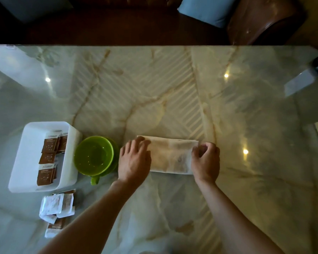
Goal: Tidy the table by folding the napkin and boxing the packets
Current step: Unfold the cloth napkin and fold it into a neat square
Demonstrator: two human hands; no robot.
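Head view is taking in a glossy marble table (173,79). At the far left, a white plastic box (24,162) is holding several brown packets (48,158) lying flat inside. Just in front of it, more packets (57,208), brown and white, are lying loose on the marble. Right beside the box, a green cup (94,158) is sitting on a green saucer. Next over, the left hand (134,162) is pressing flat, fingers straight, on the left end of a folded paper napkin (171,156). At the napkin's right end, the right hand (206,160) is pinching the edge with curled fingers.
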